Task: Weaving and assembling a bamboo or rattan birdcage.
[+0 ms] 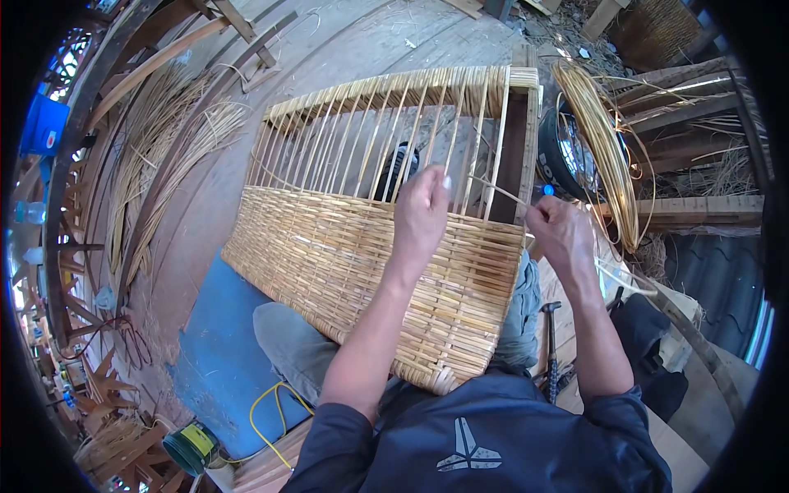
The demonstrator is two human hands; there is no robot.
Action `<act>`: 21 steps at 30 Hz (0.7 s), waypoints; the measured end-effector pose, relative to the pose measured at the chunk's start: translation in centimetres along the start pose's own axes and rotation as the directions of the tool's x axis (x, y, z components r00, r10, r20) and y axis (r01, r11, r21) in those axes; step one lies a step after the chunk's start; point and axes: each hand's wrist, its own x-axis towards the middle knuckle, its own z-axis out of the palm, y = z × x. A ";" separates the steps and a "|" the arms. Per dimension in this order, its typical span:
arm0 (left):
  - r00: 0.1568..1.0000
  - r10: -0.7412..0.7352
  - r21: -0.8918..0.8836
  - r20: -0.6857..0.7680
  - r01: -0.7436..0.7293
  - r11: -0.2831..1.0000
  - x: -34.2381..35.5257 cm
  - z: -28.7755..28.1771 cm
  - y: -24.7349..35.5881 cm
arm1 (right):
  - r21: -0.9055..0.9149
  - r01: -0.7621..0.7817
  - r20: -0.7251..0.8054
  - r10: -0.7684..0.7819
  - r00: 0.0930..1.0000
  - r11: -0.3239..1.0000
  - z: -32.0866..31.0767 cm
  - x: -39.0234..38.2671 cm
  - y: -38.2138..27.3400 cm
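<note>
A woven rattan panel (353,263) lies tilted across my lap, its near part closely woven. Toward the far side, bare upright stakes (362,152) run to a wrapped top rail (394,86). My left hand (422,205) is closed at the upper edge of the weave, with a stake running into the top of its fist; its inner fingers are hidden. Beyond the panel's right side, my right hand (563,234) is closed on a thin rattan strand (499,190). This strand stretches toward the stakes, and a loose pale end hangs below the hand.
At the right, a rattan bundle (604,156) rests over a dark bucket (559,144). A hammer (551,353) lies beside my right leg. More loose strands (177,140) are spread at the left. A blue mat (218,361), yellow cord (256,415) and green can (191,448) are at lower left.
</note>
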 end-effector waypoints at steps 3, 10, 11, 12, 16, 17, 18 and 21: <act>0.944 0.321 0.371 0.080 -0.327 0.869 2.9 1.2 -2.6 | -0.028 0.028 0.045 -0.027 0.999 0.999 -0.1 0.8 -0.2; 0.938 0.333 0.416 0.100 -0.343 0.842 3.3 4.5 -6.6 | 0.030 0.034 0.129 -0.038 0.991 0.999 3.2 2.1 -0.4; 0.954 0.276 0.420 0.116 -0.299 0.857 3.4 4.5 -6.5 | 0.090 0.004 0.126 -0.015 0.992 0.996 3.3 2.0 -0.3; 0.962 0.227 0.400 0.151 -0.269 0.876 3.6 4.1 -6.2 | 0.031 0.002 0.122 -0.006 0.993 1.000 3.3 2.1 -0.3; 0.951 0.292 0.436 0.100 -0.306 0.846 3.9 2.0 -4.5 | -0.132 0.141 -0.073 -0.151 0.986 0.981 2.3 1.9 -1.8; 0.941 0.329 0.469 0.077 -0.325 0.821 4.0 0.2 -4.6 | -0.178 0.283 -0.267 -0.322 0.908 0.943 2.1 2.2 -2.6; 0.957 0.272 0.503 0.102 -0.285 0.816 3.7 -1.5 -4.8 | -0.224 0.318 -0.445 -0.387 0.808 0.921 2.2 2.3 -3.4; 0.890 0.453 0.498 0.057 -0.419 0.759 3.4 -5.9 -5.8 | 0.008 0.417 0.073 -0.416 0.906 0.909 5.9 4.1 -6.8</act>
